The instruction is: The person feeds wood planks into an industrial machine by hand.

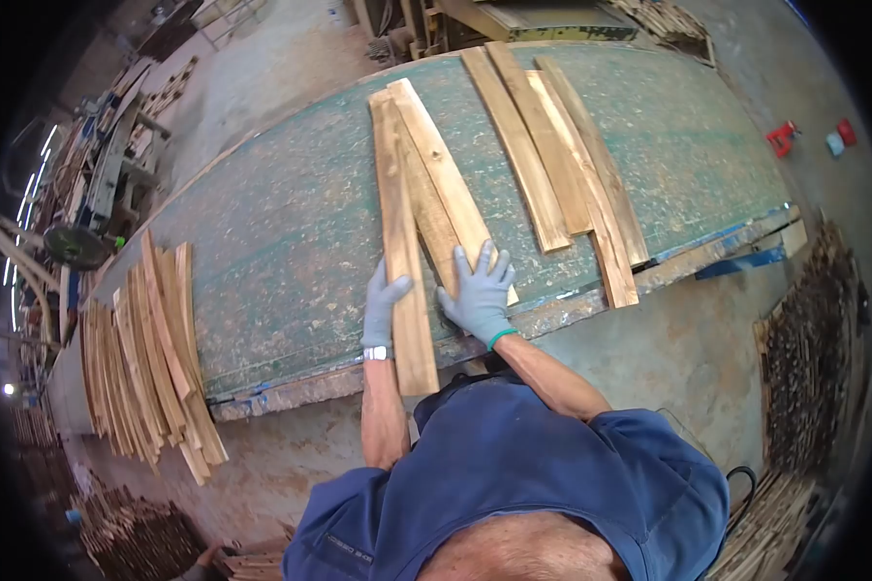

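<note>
My left hand (383, 308), in a grey glove, grips the left edge of a long wooden board (395, 218), its thumb on top and the other fingers mostly hidden. The near end of that board juts past the table edge toward my body. My right hand (481, 295), gloved too, lies with fingers spread on a paler board (444, 165). Between these two, a third board (432, 218) shows partly covered. At their far ends the boards overlap, and they fan apart toward me.
The worn green table (291, 213) carries several boards (552, 145) on the right and a row of narrow strips (150, 349) on the left, overhanging its edge. Stacked wood (806, 358) stands right of the table. A red tool (783, 138) lies on the floor beyond.
</note>
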A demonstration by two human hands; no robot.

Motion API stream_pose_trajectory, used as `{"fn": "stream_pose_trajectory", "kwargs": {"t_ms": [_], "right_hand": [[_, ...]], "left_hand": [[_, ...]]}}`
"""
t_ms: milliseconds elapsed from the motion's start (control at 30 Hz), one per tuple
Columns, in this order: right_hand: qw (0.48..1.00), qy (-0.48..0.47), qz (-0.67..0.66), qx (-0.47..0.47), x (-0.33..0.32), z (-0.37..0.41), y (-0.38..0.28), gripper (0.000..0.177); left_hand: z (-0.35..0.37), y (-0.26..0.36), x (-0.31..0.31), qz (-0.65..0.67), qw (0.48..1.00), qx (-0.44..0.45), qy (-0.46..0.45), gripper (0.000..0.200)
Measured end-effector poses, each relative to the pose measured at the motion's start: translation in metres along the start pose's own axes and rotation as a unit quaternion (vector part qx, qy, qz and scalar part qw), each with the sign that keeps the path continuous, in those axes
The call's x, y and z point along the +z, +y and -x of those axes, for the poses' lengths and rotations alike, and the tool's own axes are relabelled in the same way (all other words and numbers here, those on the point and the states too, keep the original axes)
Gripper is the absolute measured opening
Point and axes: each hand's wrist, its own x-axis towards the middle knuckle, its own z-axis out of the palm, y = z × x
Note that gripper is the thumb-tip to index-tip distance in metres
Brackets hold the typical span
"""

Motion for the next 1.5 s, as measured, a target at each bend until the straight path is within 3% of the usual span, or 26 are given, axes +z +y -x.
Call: {"fn": "stream_pose_trajectory", "kwargs": {"t_ms": [167, 200, 300, 333, 400, 433, 467, 533, 567, 600, 667, 767, 867, 967, 1000, 1100, 1133, 1233, 1267, 1500], "right_hand": [[0.998, 0.046, 0.018, 0.025, 0.017, -0.027, 0.004, 0.080], [0.997, 0.067, 0.023, 0.031, 0.020, -0.035, 0.008, 0.080], [0.993, 0.102, 0.017, 0.063, 0.015, -0.052, 0.025, 0.077], [0.992, 0.100, 0.004, 0.078, 0.011, -0.058, 0.035, 0.078], [0.988, 0.097, -0.030, 0.120, -0.005, -0.063, 0.056, 0.083], [0.984, 0.139, -0.055, 0.096, -0.013, -0.060, 0.076, 0.083], [0.978, 0.179, -0.079, 0.071, -0.022, -0.054, 0.103, 0.084], [0.968, 0.202, -0.128, 0.070, -0.053, -0.041, 0.170, 0.087], [0.969, 0.213, -0.090, 0.084, -0.066, -0.030, 0.199, 0.087], [0.969, 0.222, -0.052, 0.100, -0.073, -0.010, 0.225, 0.087], [0.987, 0.130, 0.092, 0.012, -0.074, 0.040, 0.273, 0.084], [0.992, 0.091, 0.071, -0.059, -0.068, 0.064, 0.298, 0.083], [0.990, 0.122, 0.067, -0.016, -0.063, 0.022, 0.325, 0.085], [0.995, 0.055, -0.044, -0.074, -0.096, -0.009, 0.366, 0.089], [0.991, 0.078, -0.063, -0.087, -0.107, -0.018, 0.377, 0.093], [0.987, 0.091, -0.126, 0.048, -0.096, -0.060, 0.416, 0.095], [0.994, 0.075, -0.080, -0.002, -0.096, -0.069, 0.425, 0.089], [0.985, 0.063, -0.123, -0.105, -0.102, -0.079, 0.471, 0.077], [0.977, 0.097, -0.134, -0.132, -0.111, -0.081, 0.486, 0.068], [0.975, 0.108, -0.096, -0.167, -0.149, -0.107, 0.645, 0.062]], "left_hand": [[0.010, 0.016, -0.007, -0.050, 0.997, 0.002, 0.055, 0.069], [0.010, 0.027, -0.006, -0.020, 0.998, -0.044, 0.039, 0.062], [-0.027, 0.008, -0.022, -0.074, 0.996, 0.012, 0.054, 0.057], [-0.039, -0.001, -0.028, -0.053, 0.997, -0.012, 0.060, 0.057], [-0.071, -0.015, -0.052, -0.364, 0.929, -0.042, 0.059, 0.063], [-0.085, -0.016, -0.054, -0.509, 0.857, -0.053, 0.058, 0.066], [-0.079, 0.008, -0.022, -0.672, 0.722, -0.089, 0.142, 0.082], [-0.103, -0.004, -0.022, -0.696, 0.698, -0.053, 0.157, 0.088], [-0.123, -0.009, -0.028, -0.711, 0.683, -0.032, 0.166, 0.091], [-0.146, -0.022, -0.036, -0.665, 0.731, -0.064, 0.139, 0.089], [-0.165, -0.024, -0.031, -0.681, 0.717, -0.061, 0.136, 0.084], [-0.208, -0.037, -0.003, -0.687, 0.710, -0.041, 0.146, 0.075], [-0.250, -0.055, 0.036, -0.656, 0.737, 0.000, 0.161, 0.071], [-0.270, -0.059, 0.066, -0.659, 0.741, -0.022, 0.131, 0.068], [-0.274, -0.066, 0.068, -0.657, 0.741, -0.013, 0.139, 0.066], [-0.266, -0.084, 0.105, -0.652, 0.738, -0.027, 0.171, 0.067], [-0.264, -0.089, 0.120, -0.657, 0.733, -0.019, 0.176, 0.068], [-0.272, -0.101, 0.159, -0.655, 0.738, 0.033, 0.159, 0.070], [-0.271, -0.110, 0.174, -0.654, 0.740, 0.032, 0.150, 0.070], [-0.320, -0.158, 0.333, -0.660, 0.735, 0.059, 0.144, 0.073]]}}
